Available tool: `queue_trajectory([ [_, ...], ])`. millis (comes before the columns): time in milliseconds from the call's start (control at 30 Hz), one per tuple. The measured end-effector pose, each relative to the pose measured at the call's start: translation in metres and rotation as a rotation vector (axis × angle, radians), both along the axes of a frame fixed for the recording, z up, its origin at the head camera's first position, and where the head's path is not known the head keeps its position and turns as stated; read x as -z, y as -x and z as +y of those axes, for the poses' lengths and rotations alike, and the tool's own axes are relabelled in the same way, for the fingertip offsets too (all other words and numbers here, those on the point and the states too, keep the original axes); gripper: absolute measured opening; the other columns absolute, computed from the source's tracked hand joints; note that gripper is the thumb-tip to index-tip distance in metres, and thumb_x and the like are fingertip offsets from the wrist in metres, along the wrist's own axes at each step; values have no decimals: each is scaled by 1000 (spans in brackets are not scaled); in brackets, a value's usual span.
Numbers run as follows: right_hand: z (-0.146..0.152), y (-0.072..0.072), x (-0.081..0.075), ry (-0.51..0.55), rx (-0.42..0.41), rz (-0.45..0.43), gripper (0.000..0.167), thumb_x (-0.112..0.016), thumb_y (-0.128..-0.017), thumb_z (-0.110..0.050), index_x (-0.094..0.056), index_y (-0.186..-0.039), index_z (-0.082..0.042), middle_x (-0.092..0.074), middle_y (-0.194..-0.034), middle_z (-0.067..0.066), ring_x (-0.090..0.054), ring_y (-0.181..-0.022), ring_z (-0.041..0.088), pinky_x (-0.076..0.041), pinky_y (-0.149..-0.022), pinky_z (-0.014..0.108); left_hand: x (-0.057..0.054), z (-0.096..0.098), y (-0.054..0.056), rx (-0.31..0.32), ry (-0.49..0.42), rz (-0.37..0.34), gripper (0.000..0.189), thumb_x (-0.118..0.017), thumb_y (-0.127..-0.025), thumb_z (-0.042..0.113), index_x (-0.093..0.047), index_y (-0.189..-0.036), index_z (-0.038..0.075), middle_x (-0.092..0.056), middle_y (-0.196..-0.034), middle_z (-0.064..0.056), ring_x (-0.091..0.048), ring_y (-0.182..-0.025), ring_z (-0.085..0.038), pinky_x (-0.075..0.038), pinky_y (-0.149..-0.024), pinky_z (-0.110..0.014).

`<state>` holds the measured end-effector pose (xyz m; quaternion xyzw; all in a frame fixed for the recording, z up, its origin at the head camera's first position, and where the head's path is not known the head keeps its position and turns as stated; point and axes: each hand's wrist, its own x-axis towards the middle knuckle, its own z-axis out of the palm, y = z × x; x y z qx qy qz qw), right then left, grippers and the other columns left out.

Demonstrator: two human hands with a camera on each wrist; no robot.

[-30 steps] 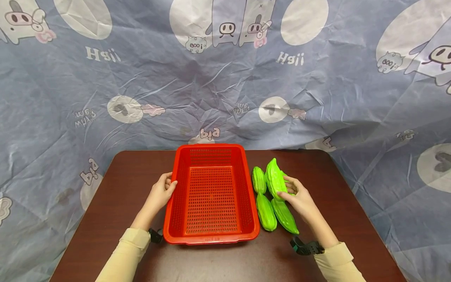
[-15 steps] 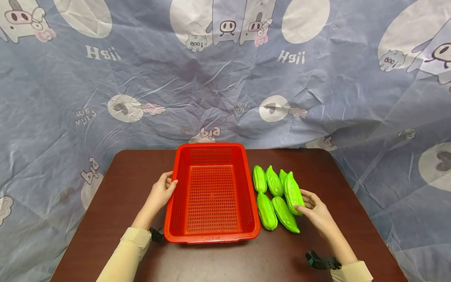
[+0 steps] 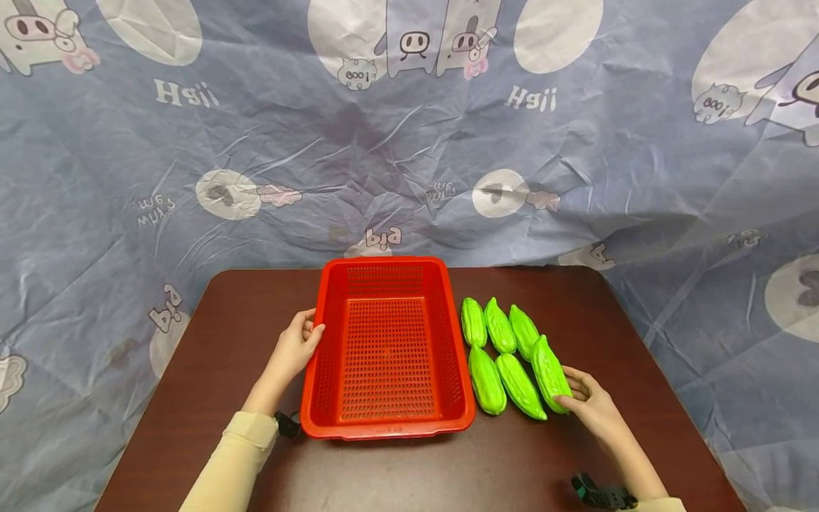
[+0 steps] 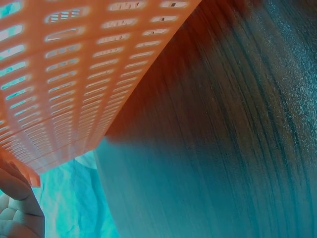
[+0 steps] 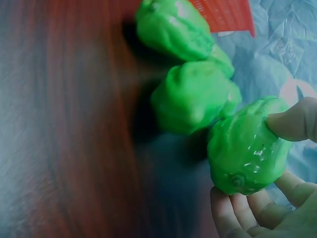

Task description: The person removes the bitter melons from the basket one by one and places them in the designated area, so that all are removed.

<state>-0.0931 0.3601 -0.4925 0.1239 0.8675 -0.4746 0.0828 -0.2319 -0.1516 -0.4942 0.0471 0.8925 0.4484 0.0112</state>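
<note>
In the head view a red plastic basket (image 3: 387,359) with slotted walls stands mid-table. My left hand (image 3: 297,345) grips its left rim, thumb on the rim and fingers outside; the left wrist view shows the slotted basket wall (image 4: 74,79) close up. Right of the basket lie several bright green bitter melons (image 3: 488,380) in two rows. My right hand (image 3: 591,402) holds one bitter melon (image 3: 552,377) at the right end of the near row. In the right wrist view, thumb and fingers clasp that melon (image 5: 247,148) from both sides, with other melons beside it.
The dark brown wooden table (image 3: 409,473) has rounded far corners. A wrinkled blue-grey cloth (image 3: 409,156) printed with cartoon figures hangs behind it.
My right hand has moved right and toward me with its bitter melon, from over the far row to the near row's right end. The left hand keeps its grip on the basket.
</note>
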Motion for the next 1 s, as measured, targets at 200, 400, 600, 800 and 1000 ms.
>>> queue_trajectory([
  [200, 8, -5, 6, -10, -4, -40, 73, -66, -95, -21, -26, -152, 3, -41, -146, 31, -53, -102, 0, -50, -78, 21, -1, 1, -1, -3, -6, -2, 49, -53, -103, 23, -40, -144, -1, -62, -104, -16, -62, -83, -22, -52, -69, -30],
  [400, 11, -6, 11, -14, -9, -55, 72, -65, -95, -20, -26, -151, 4, -42, -145, 31, -58, -109, 15, -50, -78, 21, -2, 1, 0, -1, -8, 0, 50, -52, -103, 23, -40, -144, -2, -61, -104, -16, -63, -85, -23, -52, -69, -32],
  [600, 12, -7, 14, -33, -14, -74, 72, -66, -93, -17, -28, -151, 4, -43, -143, 32, -58, -115, 28, -50, -78, 22, -3, 1, 0, -7, -2, 0, 50, -52, -103, 23, -40, -144, -2, -61, -104, -15, -62, -85, -21, -51, -69, -29],
  [800, 11, -9, 17, -45, -22, -92, 72, -66, -94, -17, -28, -150, 6, -42, -143, 34, -53, -123, 41, -50, -78, 23, -3, 1, 0, -8, -9, -20, 50, -51, -104, 25, -39, -145, -1, -60, -105, -16, -62, -86, -21, -51, -69, -29],
  [1000, 11, -11, 20, -44, -22, -108, 71, -66, -93, -19, -30, -150, 6, -41, -144, 34, -50, -126, 44, -52, -82, 28, -2, 1, -1, -11, -20, -29, 50, -51, -104, 24, -39, -145, -1, -61, -105, -16, -62, -87, -22, -50, -70, -30],
])
